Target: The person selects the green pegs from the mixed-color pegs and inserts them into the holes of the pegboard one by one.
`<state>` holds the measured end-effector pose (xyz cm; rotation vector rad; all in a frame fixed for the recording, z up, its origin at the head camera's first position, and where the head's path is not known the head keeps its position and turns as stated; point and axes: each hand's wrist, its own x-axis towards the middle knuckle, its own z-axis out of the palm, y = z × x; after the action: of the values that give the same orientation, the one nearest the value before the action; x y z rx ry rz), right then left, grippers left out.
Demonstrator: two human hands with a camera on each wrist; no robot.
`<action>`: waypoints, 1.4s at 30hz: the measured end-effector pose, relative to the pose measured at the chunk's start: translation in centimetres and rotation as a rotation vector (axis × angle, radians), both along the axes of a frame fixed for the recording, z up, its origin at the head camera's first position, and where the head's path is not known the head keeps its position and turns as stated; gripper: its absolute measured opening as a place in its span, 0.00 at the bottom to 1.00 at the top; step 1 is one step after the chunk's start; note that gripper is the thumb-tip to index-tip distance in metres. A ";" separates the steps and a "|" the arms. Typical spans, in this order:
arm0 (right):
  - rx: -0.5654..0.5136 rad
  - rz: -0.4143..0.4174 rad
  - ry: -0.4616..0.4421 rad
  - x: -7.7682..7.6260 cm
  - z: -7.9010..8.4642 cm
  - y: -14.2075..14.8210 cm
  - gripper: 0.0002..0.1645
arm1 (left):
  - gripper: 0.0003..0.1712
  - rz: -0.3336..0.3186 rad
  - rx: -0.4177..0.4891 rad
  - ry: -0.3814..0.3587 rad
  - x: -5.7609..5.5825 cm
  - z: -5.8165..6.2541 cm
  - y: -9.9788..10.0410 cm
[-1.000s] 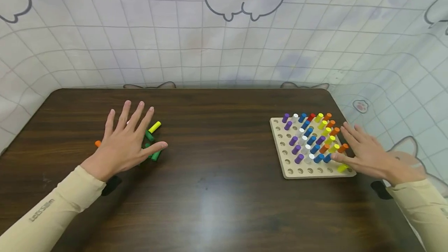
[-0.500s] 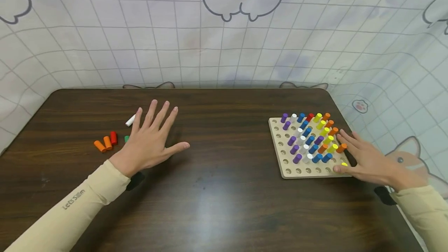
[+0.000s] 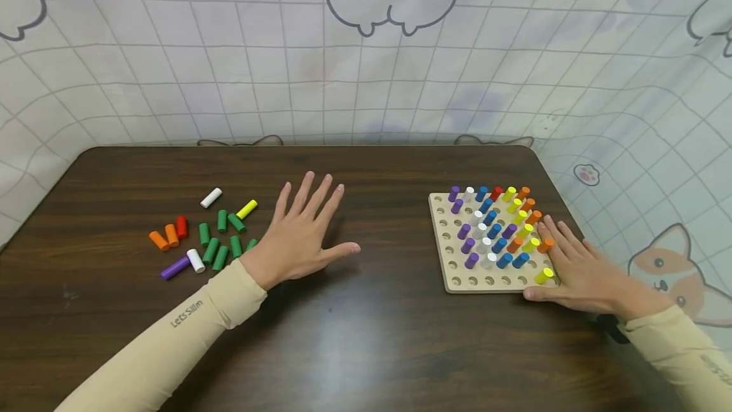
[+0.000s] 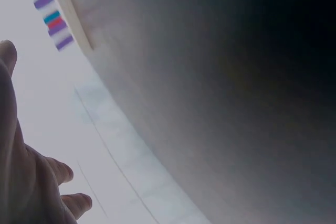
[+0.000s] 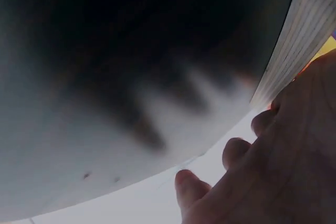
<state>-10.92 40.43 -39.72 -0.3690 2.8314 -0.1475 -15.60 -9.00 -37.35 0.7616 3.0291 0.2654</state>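
A square wooden pegboard [image 3: 464, 288] lies at the table's right, with rows of purple, white, blue, red, yellow and orange pegs standing in its holes. Against its right side is my right hand [image 3: 580, 275], fingers extended along the edge and thumb at the near right corner by a yellow peg [image 3: 544, 275]. The right wrist view has the board's side [image 5: 291, 45] right beside the fingers. My left hand [image 3: 298, 237] is held over the middle left of the table, fingers spread, holding nothing. Its forearm overlaps the near end of a loose group of pegs.
Loose pegs lie scattered at the left: several green ones [image 3: 210, 250], orange ones [image 3: 171, 234], a red [image 3: 182, 227], a purple [image 3: 175, 267], two white [image 3: 211, 198] and a yellow [image 3: 247, 209]. A patterned cloth [image 3: 309, 49] hangs behind the dark table [image 3: 372, 336].
My left hand has moved right, uncovering the loose pegs. My right hand has come down lower along the board's right side, and the board sits slightly further left in view.
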 end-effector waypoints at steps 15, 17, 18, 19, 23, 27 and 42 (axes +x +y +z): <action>-0.003 -0.063 -0.046 0.3 0.4 -3.9 0.78 | 0.67 -0.050 0.025 -0.088 1.2 -1.3 8.1; 0.003 -0.061 -0.043 0.2 0.3 -4.1 0.78 | 0.67 -0.047 0.006 -0.110 1.3 -1.3 8.9; 0.004 -0.057 -0.036 0.2 0.3 -4.3 0.78 | 0.68 -0.048 -0.004 -0.117 1.3 -1.3 9.2; 0.004 -0.054 -0.034 0.2 0.3 -4.4 0.78 | 0.68 -0.048 -0.019 -0.126 1.3 -1.3 9.6; 0.002 -0.044 -0.019 0.2 0.5 -5.0 0.78 | 0.69 -0.049 -0.068 -0.140 1.3 -1.3 10.7; 0.000 -0.053 -0.022 0.2 0.7 -5.7 0.78 | 0.69 -0.053 -0.078 -0.149 1.2 -1.2 11.5; -0.009 -0.029 -0.031 -0.3 0.8 -8.4 0.79 | 0.76 -0.001 -0.161 -0.224 0.5 -0.7 11.1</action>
<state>-11.26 32.00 -38.87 -0.3249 2.8068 -0.1705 -15.05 2.14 -38.05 0.6716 2.7984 0.0968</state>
